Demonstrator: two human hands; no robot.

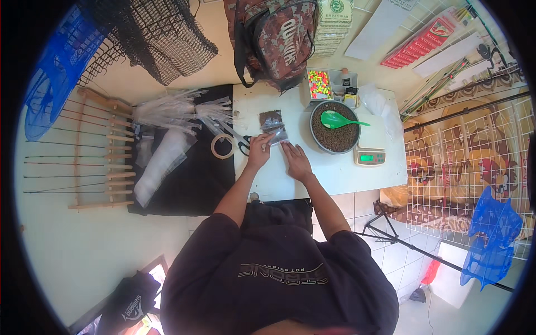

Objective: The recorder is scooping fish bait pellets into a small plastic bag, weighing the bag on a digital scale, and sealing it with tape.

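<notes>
A small clear bag of brown pellets [271, 118] lies flat on the white table [268, 178]. My left hand [259, 149] is at its lower part, fingers closed on the plastic. My right hand [297, 161] rests at the bag's lower right corner, fingers stretched out. Black-handled scissors [244, 146] lie just left of my left hand, beside a tape roll [215, 148]. To the right are a round bowl of pellets [340, 139] with a green scoop [330, 119] and a digital scale [369, 157].
Plastic bags [164, 162] lie on black cloth at left, near a wooden rack [120, 178]. A tray of bright pieces [319, 84], a camouflage backpack [268, 42] and crumpled plastic [379, 114] sit at the back. A wire grid [446, 195] and tripod [379, 234] stand at right.
</notes>
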